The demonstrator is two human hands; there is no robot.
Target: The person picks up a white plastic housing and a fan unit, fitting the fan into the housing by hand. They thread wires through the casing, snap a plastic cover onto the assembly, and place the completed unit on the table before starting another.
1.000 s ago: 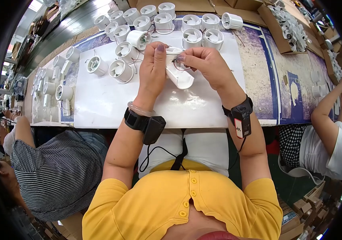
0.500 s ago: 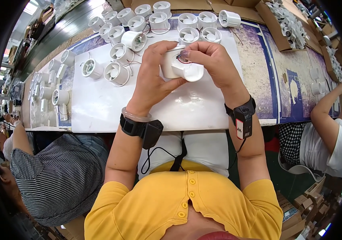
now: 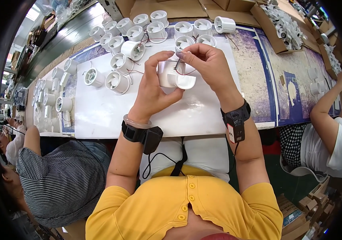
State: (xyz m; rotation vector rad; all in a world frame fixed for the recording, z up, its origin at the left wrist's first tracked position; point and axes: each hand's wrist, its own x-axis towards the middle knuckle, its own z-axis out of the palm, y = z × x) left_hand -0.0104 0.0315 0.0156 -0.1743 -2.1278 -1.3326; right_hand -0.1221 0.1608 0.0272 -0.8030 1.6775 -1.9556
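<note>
Over the near part of a white sheet, my left hand (image 3: pixel 149 90) grips a white plastic fan housing (image 3: pixel 166 75), thumb below and fingers round its far side. A short rounded spout (image 3: pixel 187 82) juts from the housing's right side. My right hand (image 3: pixel 215 74) pinches thin dark and red wires (image 3: pixel 187 74) between thumb and forefinger, just above the housing. The wires come out of an opening in its side; their tips are hidden by the fingers. Closest to my left hand on the sheet stands a white round fan unit (image 3: pixel 117 82) with blades inside.
Several more fan units (image 3: pixel 155 31) crowd the far side, some with loose wires. White parts (image 3: pixel 49 99) stand at the left. A cardboard box (image 3: pixel 277 30) of white pieces sits far right. One co-worker (image 3: pixel 59 176) sits at left, another (image 3: pixel 323 136) at right.
My right hand has lifted slightly and drawn the wires up out of the housing, so more of them shows. The housing has turned and sits slightly lower in my left hand.
</note>
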